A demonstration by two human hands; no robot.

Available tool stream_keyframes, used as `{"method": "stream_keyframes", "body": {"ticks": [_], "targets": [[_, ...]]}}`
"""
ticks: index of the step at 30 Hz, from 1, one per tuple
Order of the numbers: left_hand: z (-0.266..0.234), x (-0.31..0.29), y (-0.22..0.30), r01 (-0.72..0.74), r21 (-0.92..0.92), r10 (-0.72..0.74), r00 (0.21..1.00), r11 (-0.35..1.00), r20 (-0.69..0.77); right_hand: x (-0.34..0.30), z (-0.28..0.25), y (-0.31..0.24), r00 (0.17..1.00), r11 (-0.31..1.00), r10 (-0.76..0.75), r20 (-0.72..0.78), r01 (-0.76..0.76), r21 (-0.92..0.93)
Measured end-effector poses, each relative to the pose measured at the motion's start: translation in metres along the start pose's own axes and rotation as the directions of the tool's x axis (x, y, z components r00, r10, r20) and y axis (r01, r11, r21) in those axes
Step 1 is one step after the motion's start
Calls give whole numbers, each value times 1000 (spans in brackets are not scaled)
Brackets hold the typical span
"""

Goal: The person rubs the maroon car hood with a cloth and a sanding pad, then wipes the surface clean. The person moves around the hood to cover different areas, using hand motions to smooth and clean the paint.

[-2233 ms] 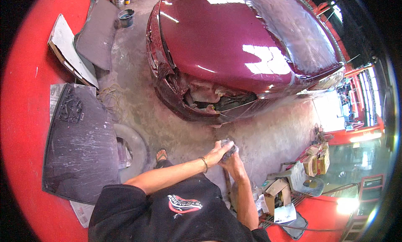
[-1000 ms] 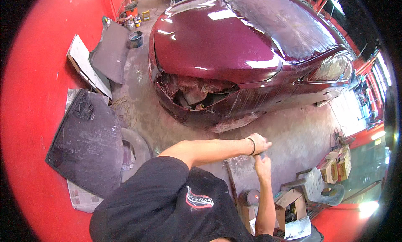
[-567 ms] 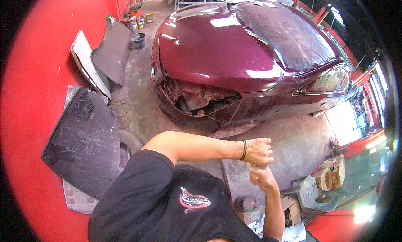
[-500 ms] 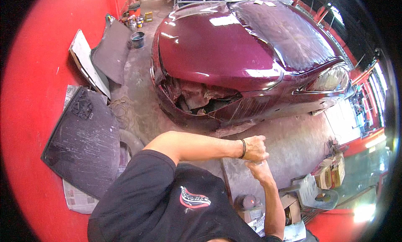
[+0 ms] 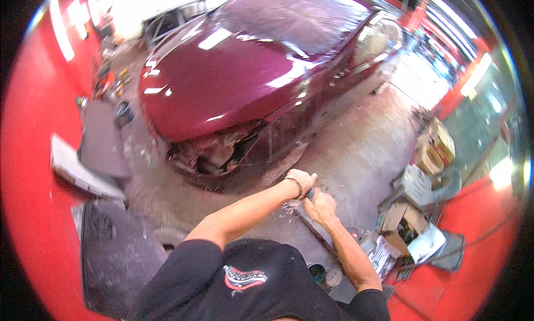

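One dark wad [image 5: 310, 194] shows in the curled grip of the right hand [image 5: 321, 206], this side of a maroon car [image 5: 222, 85]; the left hand [image 5: 302, 179] adjoins it, its grip unclear. Firm, even hold should serve best.

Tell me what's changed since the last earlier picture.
The view has turned, so the maroon car sits further left. The left forearm, then nearly level, now slants up rightward; left hand and right hand sit further left, a dark wad now showing between them. Nothing visibly let go; car stays parked.
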State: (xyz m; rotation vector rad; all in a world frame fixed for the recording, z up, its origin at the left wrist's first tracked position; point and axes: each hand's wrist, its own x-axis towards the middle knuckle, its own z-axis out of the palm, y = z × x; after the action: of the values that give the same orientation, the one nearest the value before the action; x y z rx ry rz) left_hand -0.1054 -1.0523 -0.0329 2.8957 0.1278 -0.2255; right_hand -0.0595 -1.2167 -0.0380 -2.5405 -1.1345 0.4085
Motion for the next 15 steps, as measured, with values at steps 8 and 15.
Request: {"method": "stream_keyframes", "body": {"ticks": [8,15], "targets": [[-108,-54,36,-529,361,611,439,768,-658,-49,-98,6,834,-379,-240,496,-551,744],[-156,-67,66,-595,495,766,390,633,-510,-59,-111,-1,298,-98,-921,252,-802,590]]}}
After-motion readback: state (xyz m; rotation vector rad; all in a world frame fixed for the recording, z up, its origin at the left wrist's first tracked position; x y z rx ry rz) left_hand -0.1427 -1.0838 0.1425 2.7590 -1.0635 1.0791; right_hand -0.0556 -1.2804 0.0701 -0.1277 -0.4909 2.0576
